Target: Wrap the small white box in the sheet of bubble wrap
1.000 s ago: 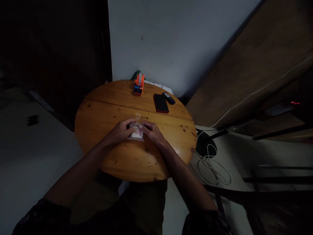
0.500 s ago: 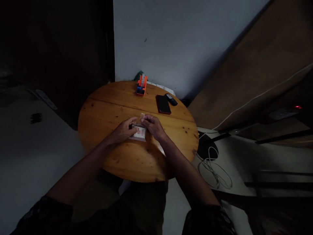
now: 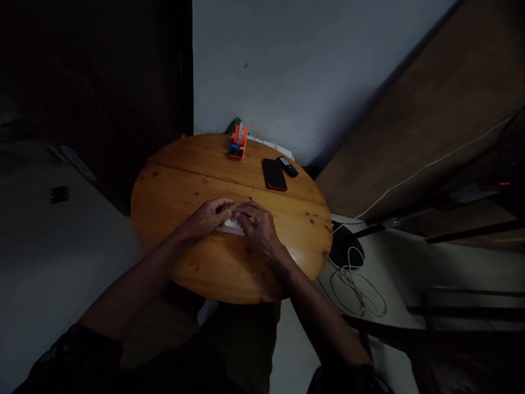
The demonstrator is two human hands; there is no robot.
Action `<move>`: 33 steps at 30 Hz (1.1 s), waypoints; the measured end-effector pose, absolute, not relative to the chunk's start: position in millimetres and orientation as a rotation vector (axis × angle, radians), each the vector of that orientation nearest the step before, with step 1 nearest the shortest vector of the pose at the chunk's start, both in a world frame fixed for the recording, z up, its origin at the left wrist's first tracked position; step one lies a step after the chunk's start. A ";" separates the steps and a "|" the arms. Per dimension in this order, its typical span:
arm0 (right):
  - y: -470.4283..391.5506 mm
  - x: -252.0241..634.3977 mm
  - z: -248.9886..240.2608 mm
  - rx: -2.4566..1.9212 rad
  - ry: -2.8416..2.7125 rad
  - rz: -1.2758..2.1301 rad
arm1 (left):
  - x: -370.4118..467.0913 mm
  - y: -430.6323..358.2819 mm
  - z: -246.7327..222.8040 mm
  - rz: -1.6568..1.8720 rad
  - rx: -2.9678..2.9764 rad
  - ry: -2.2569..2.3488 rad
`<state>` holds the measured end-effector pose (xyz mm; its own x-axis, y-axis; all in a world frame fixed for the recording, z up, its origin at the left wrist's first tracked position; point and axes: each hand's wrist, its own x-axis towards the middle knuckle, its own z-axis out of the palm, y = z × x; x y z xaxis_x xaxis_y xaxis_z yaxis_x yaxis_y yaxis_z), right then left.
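A small white box [image 3: 232, 229] with red print lies on the round wooden table [image 3: 229, 273], mostly covered by my hands. My left hand [image 3: 211, 216] grips its left side, with the thumb over the top and the fingers behind. Bent over the top and right side is my right hand [image 3: 259, 223], its fingers and thumb closed at the box. Whether a clear strip is still between the right fingertips is hidden.
At the table's back stands an orange tape dispenser [image 3: 238, 141]. To the right lie a black phone with a red edge [image 3: 274, 174] and a small keypad phone [image 3: 288, 166]. A wall [image 3: 287, 65] rises behind; a coiled white cable [image 3: 356, 284] lies on the floor.
My right hand has come down and forward over the box, from holding a clear strip above its far edge. It now covers much of the printed top. My left hand stays on the left side.
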<state>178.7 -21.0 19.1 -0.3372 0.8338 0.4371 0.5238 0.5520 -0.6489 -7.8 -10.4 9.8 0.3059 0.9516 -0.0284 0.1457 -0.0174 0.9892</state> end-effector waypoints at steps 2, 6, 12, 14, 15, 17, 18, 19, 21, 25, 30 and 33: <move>-24.6 179.8 16.4 -1.054 -2.055 0.420 | -8.5 -10.8 11.4 0.891 1.441 1.074; -28.7 181.8 11.6 -1.046 -2.153 0.293 | -12.2 -11.7 15.9 0.853 1.421 1.031; -34.2 188.7 11.1 -0.992 -2.300 0.116 | -15.8 -15.2 22.1 0.848 1.380 1.036; -36.4 191.5 13.1 -0.978 -2.343 0.029 | -15.8 -16.5 24.3 0.834 1.369 1.047; -37.3 192.6 14.2 -0.972 -2.365 -0.023 | -15.5 -17.0 25.2 0.825 1.357 1.051; -38.5 194.2 16.1 -0.957 -2.413 -0.129 | -14.8 -17.5 26.2 0.821 1.329 1.056; -38.6 194.6 16.8 -0.948 -2.433 -0.172 | -14.3 -17.5 26.2 0.826 1.315 1.057; -38.6 194.7 17.1 -0.938 -2.444 -0.207 | -13.9 -17.4 25.9 0.834 1.304 1.058; -38.2 194.3 16.9 -0.915 -2.445 -0.251 | -13.2 -17.0 24.7 0.846 1.297 1.054; -38.0 192.1 14.5 -0.895 -2.426 -0.269 | -13.4 -16.9 23.6 0.838 1.353 1.055; -40.1 188.1 12.3 -0.886 -2.396 -0.299 | -13.3 -16.5 23.5 0.837 1.464 1.098; -41.5 185.6 13.0 -0.857 -2.375 -0.334 | -12.2 -15.1 20.6 0.856 1.503 1.100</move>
<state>185.6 -41.5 13.0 -0.6214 0.5002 0.6030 0.6472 0.7615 0.0353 -12.2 -15.1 20.6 0.3245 0.9454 -0.0294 0.2045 -0.0398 0.9781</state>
